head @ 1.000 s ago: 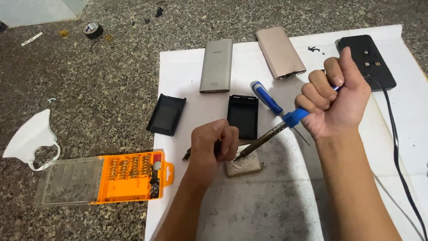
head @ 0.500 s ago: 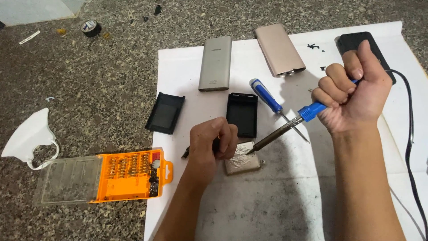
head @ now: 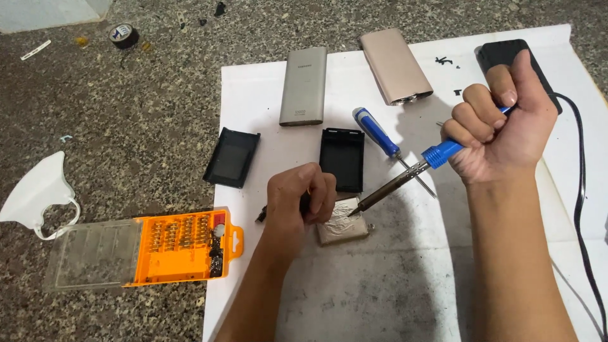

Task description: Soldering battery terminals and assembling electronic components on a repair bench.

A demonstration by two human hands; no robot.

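Granite floor, white sheet (head: pixel 392 285): two power banks; right hand (head: pixel 500 123) fists soldering iron (head: pixel 405 174), left hand (head: pixel 301 199) clenched.

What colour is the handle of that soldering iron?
Blue. The soldering iron, in the right hand, shows best in the head view.

Soldering iron (head: pixel 405 174) tip lowered onto silver pouch (head: pixel 342 225)

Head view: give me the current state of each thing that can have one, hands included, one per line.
Right hand: fisted around soldering iron handle.
Soldering iron: held, tip down at silver battery pouch.
Silver battery pouch: lying flat on white sheet.
Left hand: closed on a small dark tool beside the pouch.
Bit set case: lid open.
Blue screwdriver: lying loose.
Two black shells: open, empty.
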